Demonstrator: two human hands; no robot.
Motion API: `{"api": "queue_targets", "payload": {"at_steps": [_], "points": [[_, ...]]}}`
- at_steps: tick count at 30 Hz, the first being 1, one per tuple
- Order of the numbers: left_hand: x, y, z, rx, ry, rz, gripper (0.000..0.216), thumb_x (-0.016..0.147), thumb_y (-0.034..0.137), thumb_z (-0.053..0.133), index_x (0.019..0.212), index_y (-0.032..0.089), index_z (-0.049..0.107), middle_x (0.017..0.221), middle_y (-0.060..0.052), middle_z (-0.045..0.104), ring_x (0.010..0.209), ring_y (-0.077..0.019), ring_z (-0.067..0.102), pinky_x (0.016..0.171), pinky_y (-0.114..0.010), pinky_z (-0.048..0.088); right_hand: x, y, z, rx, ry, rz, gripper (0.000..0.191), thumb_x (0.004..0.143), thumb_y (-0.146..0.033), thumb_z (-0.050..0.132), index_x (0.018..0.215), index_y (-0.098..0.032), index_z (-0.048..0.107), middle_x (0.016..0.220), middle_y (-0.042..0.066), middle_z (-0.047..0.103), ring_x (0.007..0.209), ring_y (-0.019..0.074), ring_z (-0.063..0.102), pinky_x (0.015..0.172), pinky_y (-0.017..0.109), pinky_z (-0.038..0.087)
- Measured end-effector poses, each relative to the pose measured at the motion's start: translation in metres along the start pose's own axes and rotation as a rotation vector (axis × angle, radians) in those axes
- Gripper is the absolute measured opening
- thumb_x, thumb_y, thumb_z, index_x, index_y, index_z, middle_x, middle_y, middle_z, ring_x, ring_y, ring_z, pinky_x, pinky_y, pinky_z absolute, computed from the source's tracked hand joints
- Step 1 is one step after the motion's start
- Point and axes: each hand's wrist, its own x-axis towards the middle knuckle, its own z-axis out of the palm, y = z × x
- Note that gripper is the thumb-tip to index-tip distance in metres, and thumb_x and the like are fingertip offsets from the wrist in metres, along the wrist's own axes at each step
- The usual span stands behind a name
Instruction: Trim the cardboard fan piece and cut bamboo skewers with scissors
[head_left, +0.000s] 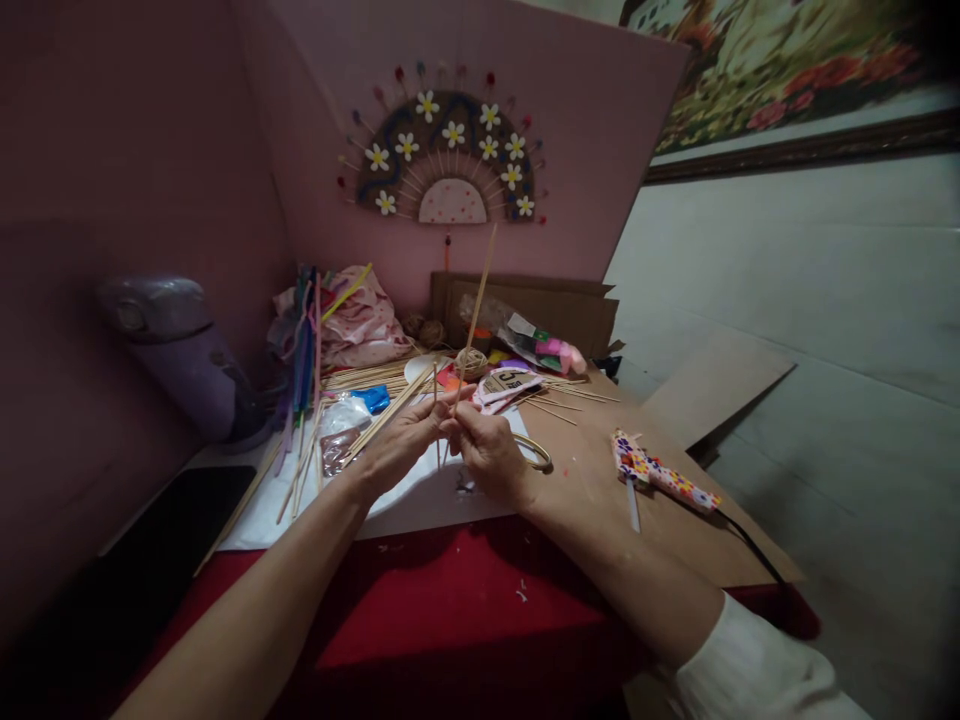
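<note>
Near the middle of the table, my left hand (405,440) and my right hand (491,455) meet fingertip to fingertip. A long thin wooden stick (478,300) slants upward out of my right hand's pinch. A shorter wooden stick (436,385) stands almost upright at my left fingers, its lower end showing beneath the hand. The fingertips overlap, so the exact contact between the sticks is hidden. White paper (420,510) lies under the hands, with small scraps on it.
More sticks, coloured pipe cleaners (304,340) and a blue packet (371,398) lie left and behind. A flower-patterned glue gun (664,475) rests on brown board at right. A decorated fan (454,150) hangs on the pink panel. A purple bottle-like object (180,370) stands left.
</note>
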Motion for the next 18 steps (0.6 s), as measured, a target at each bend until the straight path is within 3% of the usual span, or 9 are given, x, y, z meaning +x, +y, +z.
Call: {"api": "queue_targets", "payload": {"at_steps": [6,13,16,18], "points": [[-0.002,0.005,-0.006,0.068,-0.080,-0.076,0.052,0.083,0.050,0.047,0.128,0.023,0.051,0.105,-0.011,0.065,0.082,-0.0173,0.057,0.075,-0.030,0.042,-0.006,0.005,0.005,-0.030,-0.080,0.013,0.015,0.085,-0.013,0.044,0.075,-0.018,0.053,0.063,0.000,0.056,0.056,0.0121,0.051,0.056,0.021,0.037],[-0.006,0.010,-0.006,0.159,-0.129,-0.040,0.048,0.084,0.048,0.046,0.126,0.025,0.054,0.117,-0.011,0.061,0.104,-0.0214,0.054,0.086,-0.031,0.039,-0.009,0.013,0.010,0.041,-0.141,0.065,0.012,0.082,-0.013,0.051,0.079,-0.017,0.062,0.073,0.003,0.065,0.066,0.0137,0.059,0.063,0.022,0.042],[-0.005,0.011,-0.002,0.187,-0.091,-0.014,0.045,0.082,0.048,0.051,0.117,0.022,0.061,0.110,-0.011,0.064,0.102,-0.0225,0.055,0.082,-0.030,0.041,-0.010,0.017,0.013,-0.005,-0.187,0.067,0.011,0.081,-0.013,0.053,0.083,-0.017,0.063,0.075,0.003,0.066,0.068,0.0144,0.059,0.065,0.023,0.042],[-0.002,0.011,-0.001,0.242,0.011,0.031,0.040,0.078,0.046,0.057,0.105,0.018,0.068,0.100,-0.011,0.067,0.093,-0.0218,0.057,0.076,-0.029,0.042,-0.010,0.019,0.016,-0.046,-0.186,0.052,0.011,0.081,-0.011,0.051,0.080,-0.016,0.061,0.074,0.004,0.065,0.066,0.0141,0.057,0.063,0.023,0.041]]}}
